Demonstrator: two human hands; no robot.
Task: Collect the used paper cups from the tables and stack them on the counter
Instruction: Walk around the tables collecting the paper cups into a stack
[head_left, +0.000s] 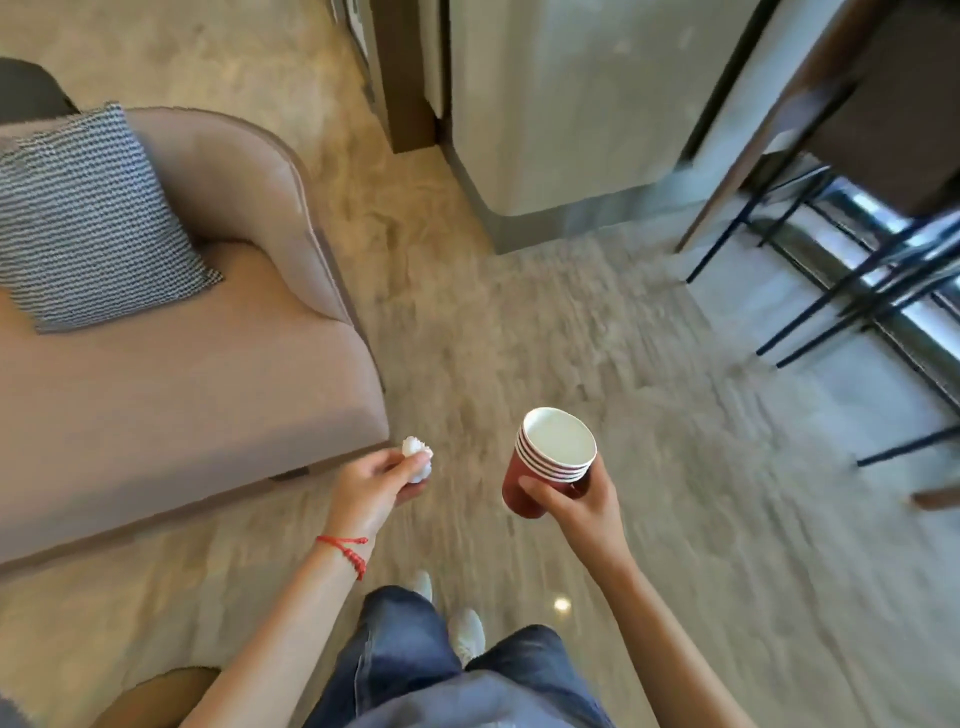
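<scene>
A beige armchair (171, 364) is standing on the marbled floor (519, 338), carrying a checked cushion (88, 218) leaning against its back. Dark-legged stools (852, 291) are standing beyond. A crumpled white tissue (418, 457) is sitting pinched at the fingertips.

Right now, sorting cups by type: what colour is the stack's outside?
Red outside, white inside; the cups show best in the head view.
</scene>
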